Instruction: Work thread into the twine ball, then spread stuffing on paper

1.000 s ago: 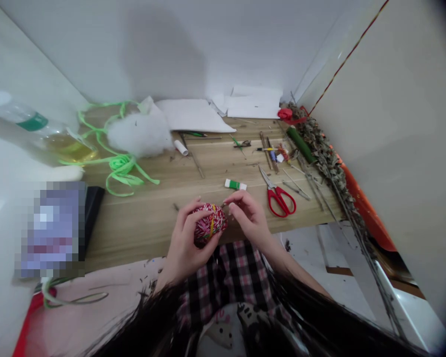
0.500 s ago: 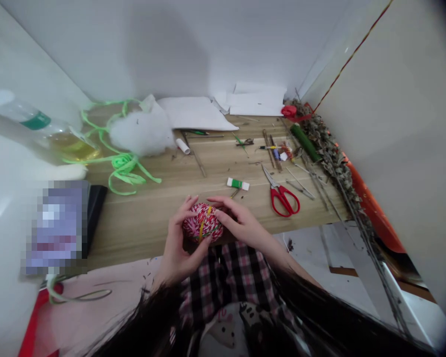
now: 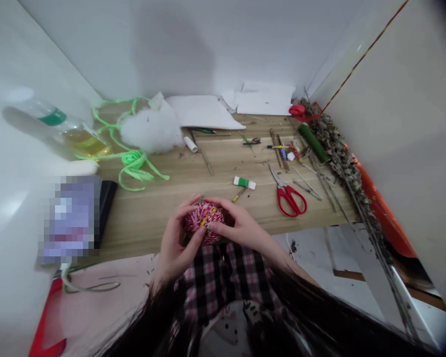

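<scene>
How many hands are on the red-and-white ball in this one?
2. The left hand curls around the left side of the red-and-white ball; the right hand is on its right side. Some fingers are partly hidden; no other hand shows.

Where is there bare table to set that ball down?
The widest free patch of table lies between the black object and the left hand, nearer than the green ribbon. A smaller one separates the right hand from the red scissors. It is crowded beyond the scissors, with a green roll and dried leaves, and at the back left, with white fluff.
</scene>
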Motion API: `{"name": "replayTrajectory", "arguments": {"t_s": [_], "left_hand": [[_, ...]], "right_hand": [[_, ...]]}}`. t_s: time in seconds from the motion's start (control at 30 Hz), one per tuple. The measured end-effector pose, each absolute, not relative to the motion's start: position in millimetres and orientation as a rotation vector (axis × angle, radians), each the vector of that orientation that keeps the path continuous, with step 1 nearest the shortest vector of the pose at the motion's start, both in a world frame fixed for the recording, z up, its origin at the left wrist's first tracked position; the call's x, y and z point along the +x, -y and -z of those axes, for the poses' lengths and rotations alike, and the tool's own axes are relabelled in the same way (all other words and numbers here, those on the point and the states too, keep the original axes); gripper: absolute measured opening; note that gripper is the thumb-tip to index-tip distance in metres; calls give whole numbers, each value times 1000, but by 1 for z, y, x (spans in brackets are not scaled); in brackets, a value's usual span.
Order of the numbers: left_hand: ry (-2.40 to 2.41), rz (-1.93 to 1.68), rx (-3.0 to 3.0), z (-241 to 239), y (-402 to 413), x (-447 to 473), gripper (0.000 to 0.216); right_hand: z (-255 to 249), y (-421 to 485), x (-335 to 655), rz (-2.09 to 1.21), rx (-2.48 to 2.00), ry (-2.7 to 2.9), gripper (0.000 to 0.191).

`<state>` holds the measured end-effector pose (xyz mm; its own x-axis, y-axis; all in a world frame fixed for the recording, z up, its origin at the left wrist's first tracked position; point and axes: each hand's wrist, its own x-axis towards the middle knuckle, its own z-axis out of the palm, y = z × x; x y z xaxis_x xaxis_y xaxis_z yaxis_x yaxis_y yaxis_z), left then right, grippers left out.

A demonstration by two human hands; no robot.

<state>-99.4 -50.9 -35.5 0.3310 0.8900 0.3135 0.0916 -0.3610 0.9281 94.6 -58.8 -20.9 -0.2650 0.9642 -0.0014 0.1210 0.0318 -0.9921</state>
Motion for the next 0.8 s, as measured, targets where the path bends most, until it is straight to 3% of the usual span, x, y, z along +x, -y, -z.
{"name": "replayTrajectory", "arguments": {"t_s": [0.13,0.43,0.57,0.8], "left_hand": [[-892,-1158,1710,40,49,-95,42],[-1023,-1239,2045,17,37,-87,40],[-1077,-1282,2212,1,34,-82,24],[-1084,-1374,1907,8,36,-78,10]], "right_hand": [[22,58,96,-1269,-1117,1583,74],[3,58,97,-1055,-1281,1717,63],[-1,58,94,-1017,-1297,1749,62],[-4,58,93,-1030,-1338,1753,61]]}}
